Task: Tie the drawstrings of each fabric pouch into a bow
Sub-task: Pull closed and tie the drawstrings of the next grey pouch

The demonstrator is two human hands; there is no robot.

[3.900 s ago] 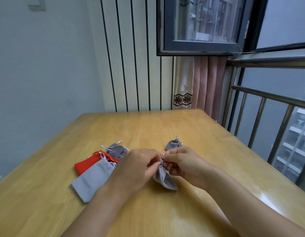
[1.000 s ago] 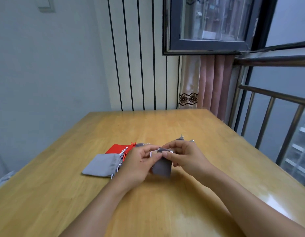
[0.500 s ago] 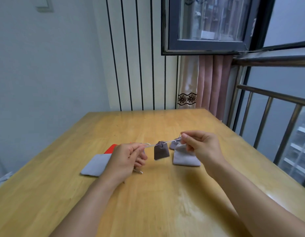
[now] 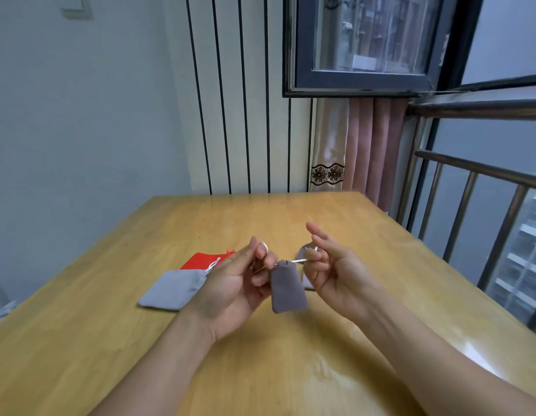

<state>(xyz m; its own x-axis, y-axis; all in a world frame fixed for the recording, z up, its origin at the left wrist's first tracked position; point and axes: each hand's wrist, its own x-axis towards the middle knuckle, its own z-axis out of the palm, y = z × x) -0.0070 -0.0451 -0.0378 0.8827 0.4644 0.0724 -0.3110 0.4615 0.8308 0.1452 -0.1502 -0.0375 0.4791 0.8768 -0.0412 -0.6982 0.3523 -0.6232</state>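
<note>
Both hands had drawn closer together and turned palm-up since half a second earlier, and the dark grey pouch [image 4: 287,286] now hung lower between them, above the table [image 4: 290,370]. The left hand [image 4: 233,283] pinched one white drawstring [image 4: 299,260] end at its fingertips, cord looped over a finger. The right hand [image 4: 332,268] gripped the other end with curled fingers, index finger extended. A second grey pouch [image 4: 304,253] lay partly hidden behind the right hand. To the left, a light grey pouch [image 4: 173,289] lay flat, overlapping a red pouch [image 4: 200,261].
</note>
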